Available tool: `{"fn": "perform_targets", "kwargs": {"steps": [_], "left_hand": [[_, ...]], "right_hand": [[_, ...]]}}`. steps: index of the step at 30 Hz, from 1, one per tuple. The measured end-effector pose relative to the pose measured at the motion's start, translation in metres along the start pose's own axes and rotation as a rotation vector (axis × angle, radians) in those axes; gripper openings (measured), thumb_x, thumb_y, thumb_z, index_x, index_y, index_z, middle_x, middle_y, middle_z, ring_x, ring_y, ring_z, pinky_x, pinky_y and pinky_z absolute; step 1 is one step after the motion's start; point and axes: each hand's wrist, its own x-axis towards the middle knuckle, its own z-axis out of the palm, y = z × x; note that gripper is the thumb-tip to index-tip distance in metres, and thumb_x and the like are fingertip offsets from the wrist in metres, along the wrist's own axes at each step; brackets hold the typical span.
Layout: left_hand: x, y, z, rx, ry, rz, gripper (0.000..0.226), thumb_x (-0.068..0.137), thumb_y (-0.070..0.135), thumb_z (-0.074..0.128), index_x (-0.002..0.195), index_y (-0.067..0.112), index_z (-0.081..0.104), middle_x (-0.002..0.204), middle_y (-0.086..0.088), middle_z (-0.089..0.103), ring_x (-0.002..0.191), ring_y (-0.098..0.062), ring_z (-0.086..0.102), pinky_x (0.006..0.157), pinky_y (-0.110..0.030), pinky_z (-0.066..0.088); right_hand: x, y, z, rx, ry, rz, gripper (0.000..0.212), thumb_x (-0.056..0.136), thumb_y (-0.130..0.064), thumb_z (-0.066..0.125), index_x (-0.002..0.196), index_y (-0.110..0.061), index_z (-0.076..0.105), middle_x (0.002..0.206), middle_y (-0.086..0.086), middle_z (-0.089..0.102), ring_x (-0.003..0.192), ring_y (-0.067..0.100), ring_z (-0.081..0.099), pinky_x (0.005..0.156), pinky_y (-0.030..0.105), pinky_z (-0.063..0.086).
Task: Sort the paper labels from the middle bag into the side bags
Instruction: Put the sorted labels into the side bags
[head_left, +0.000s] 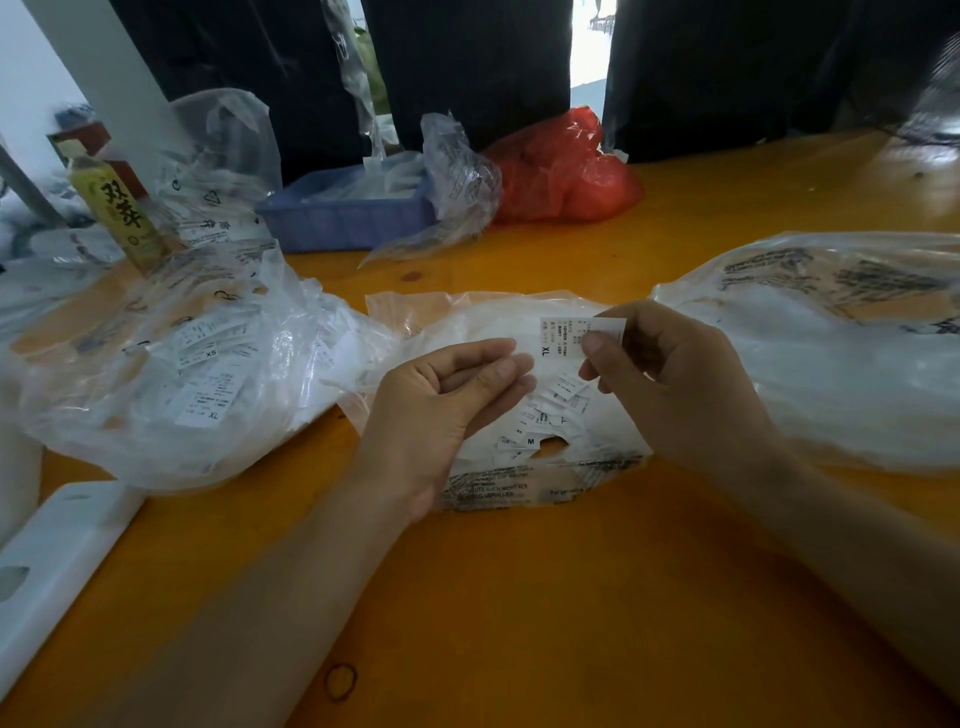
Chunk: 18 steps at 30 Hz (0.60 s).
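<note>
The middle bag (582, 467) lies on the orange table, clear plastic with several small white labels (540, 415) inside. Over it my right hand (675, 384) pinches a white paper label (566, 335) marked XL between thumb and fingers. My left hand (441, 400) hovers just left of that label with its fingers loosely bent and nothing in it. The left bag (156, 374) holds several labels, some marked XS and XL. A large clear bag, the right bag (841, 353), lies beyond my right hand; what it holds is hard to make out.
A blue tray (343, 218) with plastic in it and a red plastic bag (561, 171) stand at the back. A yellow-labelled bottle (119, 213) stands back left. A white flat piece (52, 561) lies at the left edge, and a rubber band (340, 680) lies near the front.
</note>
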Motion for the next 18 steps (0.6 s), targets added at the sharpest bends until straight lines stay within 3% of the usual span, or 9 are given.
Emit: {"fn": "perform_targets", "kwargs": {"steps": [6, 13, 18], "left_hand": [[-0.0005, -0.0001, 0.001, -0.012, 0.002, 0.001, 0.029, 0.076, 0.011, 0.082, 0.104, 0.007, 0.081, 0.108, -0.021, 0.08, 0.1, -0.029, 0.08, 0.08, -0.023, 0.063], [-0.001, 0.0003, 0.0024, 0.038, -0.009, 0.032, 0.034, 0.071, 0.021, 0.087, 0.102, 0.01, 0.083, 0.107, -0.018, 0.081, 0.099, -0.027, 0.08, 0.08, -0.023, 0.063], [-0.002, -0.0015, 0.0021, 0.113, -0.004, 0.062, 0.03, 0.078, 0.02, 0.081, 0.107, 0.012, 0.081, 0.106, -0.014, 0.082, 0.097, -0.024, 0.081, 0.076, -0.021, 0.063]], "right_hand": [[-0.0005, -0.0012, 0.0003, -0.023, -0.031, -0.008, 0.004, 0.1, -0.029, 0.06, 0.1, -0.029, 0.064, 0.078, -0.02, 0.07, 0.076, 0.001, 0.067, 0.066, 0.014, 0.05], [-0.0004, -0.0002, 0.0008, -0.092, -0.022, 0.031, 0.007, 0.099, -0.032, 0.059, 0.099, -0.029, 0.065, 0.079, -0.018, 0.07, 0.076, 0.001, 0.066, 0.067, 0.024, 0.053], [-0.0013, 0.0009, -0.0001, -0.148, -0.096, 0.047, 0.01, 0.099, -0.033, 0.059, 0.095, -0.026, 0.066, 0.08, -0.006, 0.072, 0.077, 0.016, 0.068, 0.073, 0.044, 0.057]]}}
